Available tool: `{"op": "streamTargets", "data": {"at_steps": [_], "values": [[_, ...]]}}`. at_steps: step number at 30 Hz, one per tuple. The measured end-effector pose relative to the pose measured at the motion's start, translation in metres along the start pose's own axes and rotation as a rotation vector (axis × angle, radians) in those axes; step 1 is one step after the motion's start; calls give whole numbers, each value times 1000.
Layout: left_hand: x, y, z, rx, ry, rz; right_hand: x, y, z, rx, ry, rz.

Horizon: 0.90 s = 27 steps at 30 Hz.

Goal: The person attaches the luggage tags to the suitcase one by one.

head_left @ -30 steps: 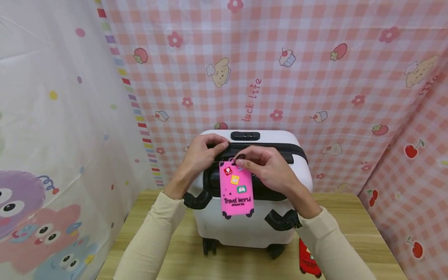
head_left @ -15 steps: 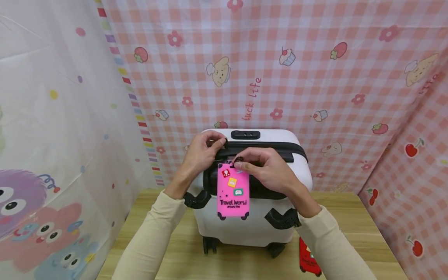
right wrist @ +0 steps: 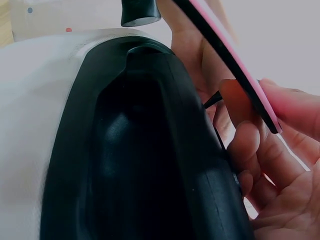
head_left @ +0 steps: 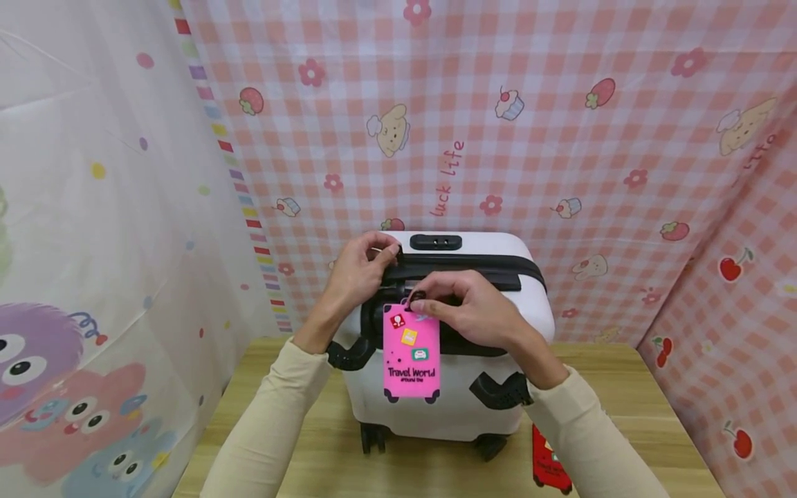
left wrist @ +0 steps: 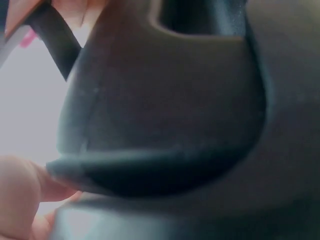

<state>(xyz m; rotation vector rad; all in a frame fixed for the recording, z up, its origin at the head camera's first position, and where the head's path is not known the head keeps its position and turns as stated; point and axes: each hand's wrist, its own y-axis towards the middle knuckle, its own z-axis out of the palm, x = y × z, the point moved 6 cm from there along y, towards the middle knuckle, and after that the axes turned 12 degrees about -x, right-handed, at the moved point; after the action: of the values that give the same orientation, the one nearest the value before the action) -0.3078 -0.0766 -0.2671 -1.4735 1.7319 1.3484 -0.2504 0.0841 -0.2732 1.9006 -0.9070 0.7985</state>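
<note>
A white suitcase [head_left: 429,418] with black trim stands upright on the table. My right hand [head_left: 476,308] pinches the top of a pink luggage tag [head_left: 411,356], which hangs in front of the suitcase and is printed "Travel World". In the right wrist view the tag [right wrist: 240,75] appears edge-on beside a black handle [right wrist: 192,165]. At the left end of the suitcase's black band, the thumb and forefinger of my left hand [head_left: 356,273] pinch a short black strap end. A black strap [left wrist: 57,40] runs past the handle in the left wrist view.
A red luggage tag [head_left: 549,467] lies on the wooden table [head_left: 629,408], partly hidden by my right sleeve. A combination lock [head_left: 436,242] sits on top of the suitcase. Patterned cloth [head_left: 498,138] hangs behind and at both sides.
My right hand has drawn the pink tag down and slightly left. The left hand has shifted a little left, and the black strap end now shows at its fingertips.
</note>
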Motion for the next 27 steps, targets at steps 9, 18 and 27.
{"op": "streamTargets", "data": {"at_steps": [9, 18, 27], "values": [[1, 2, 1, -25, -47, -3, 1, 1, 0, -33, -43, 12], [2, 3, -2, 21, -120, 31, 2, 5, 3, -110, -35, 56], [-3, -1, -3, 164, -190, 119, 5, 5, 6, -187, -51, 26]]}}
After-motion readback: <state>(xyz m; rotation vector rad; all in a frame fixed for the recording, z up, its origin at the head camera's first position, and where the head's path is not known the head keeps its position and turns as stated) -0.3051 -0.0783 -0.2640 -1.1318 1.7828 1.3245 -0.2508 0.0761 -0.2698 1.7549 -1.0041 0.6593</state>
